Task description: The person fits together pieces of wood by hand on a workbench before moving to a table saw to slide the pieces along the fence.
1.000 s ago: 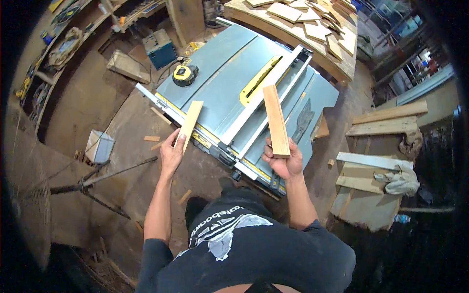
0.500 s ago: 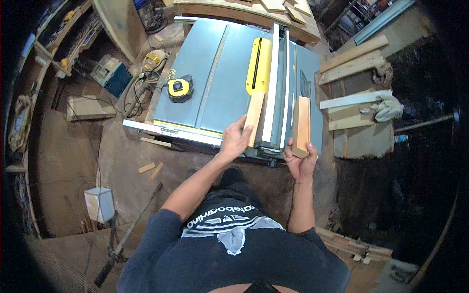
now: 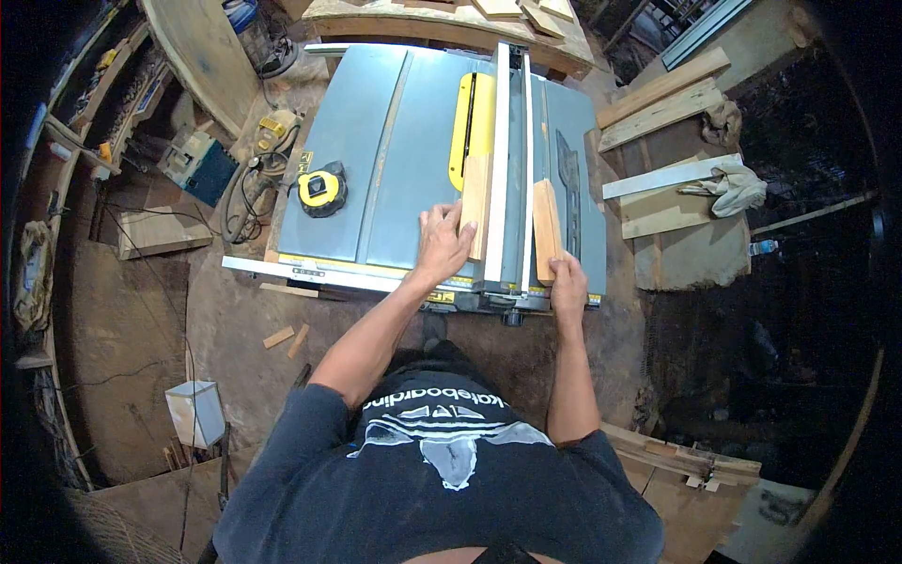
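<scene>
My left hand is at a wooden strip lying flat on the grey table saw. Its thumb is on the strip and its fingers are bent beside the left edge. The strip runs along the white rip fence, its far end over the yellow throat plate. Across the fence, my right hand grips the near end of a thicker wooden block, fingers partly hidden. A yellow and black tape measure sits on the saw table's left side.
Behind the saw stands a wooden workbench with boards on it. To the right are planks and a pale glove. A corded yellow power tool and a teal case are at left. Small offcuts lie on the floor.
The right-hand block has moved left, closer to the fence, and now lies lower on the saw. The left-hand strip is flatter and alongside the fence. The whole view has shifted slightly.
</scene>
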### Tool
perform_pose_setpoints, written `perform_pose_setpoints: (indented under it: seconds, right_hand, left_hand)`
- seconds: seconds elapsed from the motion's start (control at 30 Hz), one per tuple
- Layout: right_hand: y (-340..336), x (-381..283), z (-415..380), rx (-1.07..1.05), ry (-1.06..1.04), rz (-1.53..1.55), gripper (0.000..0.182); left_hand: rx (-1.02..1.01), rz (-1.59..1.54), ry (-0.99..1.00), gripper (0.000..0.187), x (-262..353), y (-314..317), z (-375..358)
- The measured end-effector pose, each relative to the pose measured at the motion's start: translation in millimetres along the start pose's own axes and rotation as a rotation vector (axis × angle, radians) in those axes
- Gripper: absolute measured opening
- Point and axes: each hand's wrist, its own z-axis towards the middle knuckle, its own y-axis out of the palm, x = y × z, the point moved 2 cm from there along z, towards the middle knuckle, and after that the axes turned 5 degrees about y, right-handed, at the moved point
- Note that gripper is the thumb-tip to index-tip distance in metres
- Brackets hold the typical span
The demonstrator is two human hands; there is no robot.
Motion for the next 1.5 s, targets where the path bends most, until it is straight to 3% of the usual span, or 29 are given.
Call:
perform_pose_setpoints:
  seconds: [0.13, 0.2, 0.33, 0.73, 0.9, 1.1, 1.2, 1.33, 1.43, 1.5]
  right_hand:
    - [10.4, -0.8, -3.4, 0.047, 0.019, -0.044, 0.055]
    - [16.3, 0.9, -2.4, 0.076, -0.134, -0.178, 0.057]
    - [21.6, -1.2, -4.3, 0.102, -0.177, -0.189, 0.060]
    - [23.3, -6.0, -15.6, 0.122, -0.171, -0.260, 0.062]
    - [24.8, -4.6, -15.3, 0.159, -0.215, -0.249, 0.062]
    - [25.1, -8.0, -19.4, 0.151, -0.215, -0.255, 0.062]
    - [23.5, -8.6, -19.2, 0.140, -0.197, -0.262, 0.061]
    - [22.9, -8.5, -18.3, 0.136, -0.194, -0.269, 0.059]
    - [21.8, -3.1, -15.1, 0.141, -0.206, -0.226, 0.059]
    - [21.1, 0.8, -12.3, 0.146, -0.216, -0.222, 0.059]
  left_hand:
    - [-0.012, 0.001, -0.001, 0.051, -6.4, 1.9, 0.0]
    - [-0.032, -0.007, -0.004, 0.051, -6.2, -0.2, 1.2]
    - [-0.048, 0.005, 0.011, 0.055, -12.5, 4.8, 0.5]
    - [-0.111, -0.069, -0.107, 0.061, -10.6, -4.2, 12.9]
    - [-0.222, -0.021, -0.193, 0.070, -12.4, -2.9, 21.3]
    - [-0.214, -0.024, -0.198, 0.078, -14.1, -5.0, 21.9]
    - [-0.276, -0.105, -0.308, 0.075, -14.4, -6.1, 26.8]
    - [-0.297, -0.117, -0.305, 0.069, -13.3, -14.0, 26.1]
    - [-0.248, -0.064, -0.351, 0.063, -18.6, -19.6, 19.4]
    - [-0.146, -0.203, -0.413, 0.057, -18.5, -33.0, 11.5]
